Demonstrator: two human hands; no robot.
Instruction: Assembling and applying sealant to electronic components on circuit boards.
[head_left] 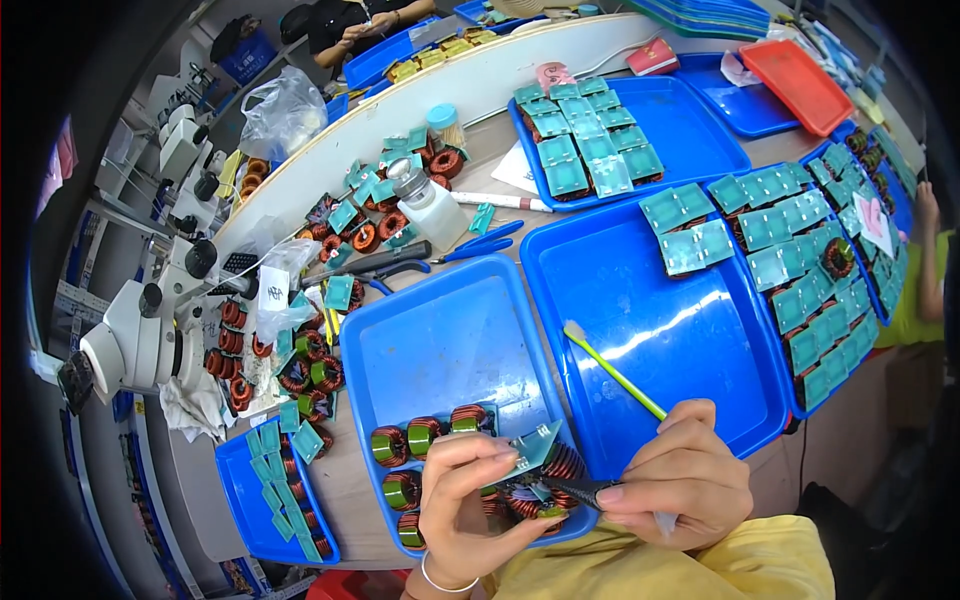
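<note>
The workshop tabletop (357,505) curved round the worker, crowded with blue trays and heaps of copper-wound coils, a white microscope (125,330) standing off to the left. Low over the near end of the middle tray (440,335), the left fingers (478,463) were pinched on a teal circuit board (538,447) with wound coils beneath it, tilted up on edge. The right fingers (645,497) were clamped on a dark, slim tool (585,490), tweezers by the look of them, its tip at the coil side of the piece. A green brush (622,373) slanted up from that same hand over the neighbouring tray (660,420); it seemed tucked in the grip. More green-taped coils (425,437) sat in the middle tray, just beside the left hand.

I took the step for close picking or straightening among the windings. The next move, I judged, called for a steady left pinch and a light touch at the tip, whose exact contact I couldn't tell.
</note>
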